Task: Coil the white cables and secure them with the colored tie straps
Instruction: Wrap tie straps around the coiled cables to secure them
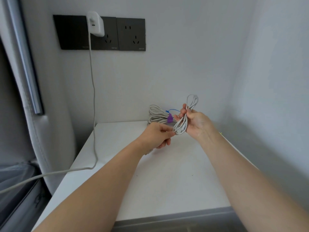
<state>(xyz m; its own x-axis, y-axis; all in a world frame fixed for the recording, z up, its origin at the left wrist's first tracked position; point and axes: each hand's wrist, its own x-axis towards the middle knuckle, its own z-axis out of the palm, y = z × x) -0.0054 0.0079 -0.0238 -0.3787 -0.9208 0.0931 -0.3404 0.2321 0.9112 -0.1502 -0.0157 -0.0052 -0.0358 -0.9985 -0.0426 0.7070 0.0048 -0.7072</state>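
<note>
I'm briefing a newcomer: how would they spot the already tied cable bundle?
On the white table below the dark wall sockets, the cable bundle lies at the far edge. Unlike the coil in the right hand, it wears a purple tie strap.

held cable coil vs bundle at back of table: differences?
The held coil is gripped upright by the right hand, the left hand pinching its lower end; the back bundle lies on the table. The back bundle carries a purple tie strap; the held coil shows none. Both are white looped cable.
</note>
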